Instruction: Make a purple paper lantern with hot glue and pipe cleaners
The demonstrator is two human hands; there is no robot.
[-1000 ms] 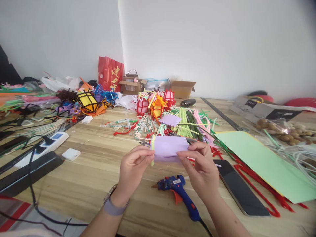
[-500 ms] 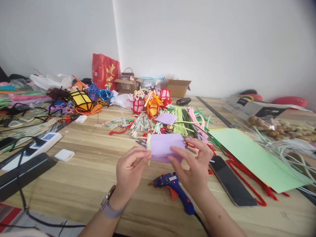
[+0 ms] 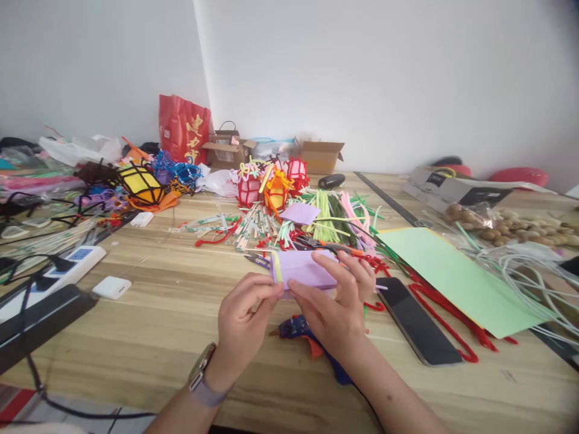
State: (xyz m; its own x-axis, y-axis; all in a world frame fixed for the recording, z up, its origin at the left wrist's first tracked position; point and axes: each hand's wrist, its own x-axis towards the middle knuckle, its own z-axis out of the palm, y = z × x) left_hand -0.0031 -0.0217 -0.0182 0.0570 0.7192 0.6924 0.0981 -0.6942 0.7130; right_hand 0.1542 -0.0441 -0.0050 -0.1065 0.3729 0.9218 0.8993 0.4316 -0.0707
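A folded piece of purple paper (image 3: 301, 266) is held up above the table, with a pale yellow pipe cleaner (image 3: 277, 267) along its left edge. My left hand (image 3: 246, 316) pinches the lower left corner, where the pipe cleaner meets the paper. On the lower edge, close to those fingertips, my right hand (image 3: 337, 319) grips the paper with thumb and fingers. Its raised fingers cover the paper's right part. Beneath the right hand lies a blue glue gun (image 3: 293, 327), partly hidden, its nozzle towards the left. Purple-handled snips (image 3: 257, 260) lie just behind the paper.
Bundled pipe cleaners (image 3: 328, 214), paper lanterns (image 3: 275, 191) and wrapped sticks (image 3: 253, 228) crowd the middle back. A phone (image 3: 420, 325) and a green sheet (image 3: 456, 271) lie on the right. The left has a power strip (image 3: 75, 271) and a white case (image 3: 111, 287).
My right hand has moved left along the paper's lower edge, towards my left fingertips, and covers more of the glue gun. The camera view has shifted slightly.
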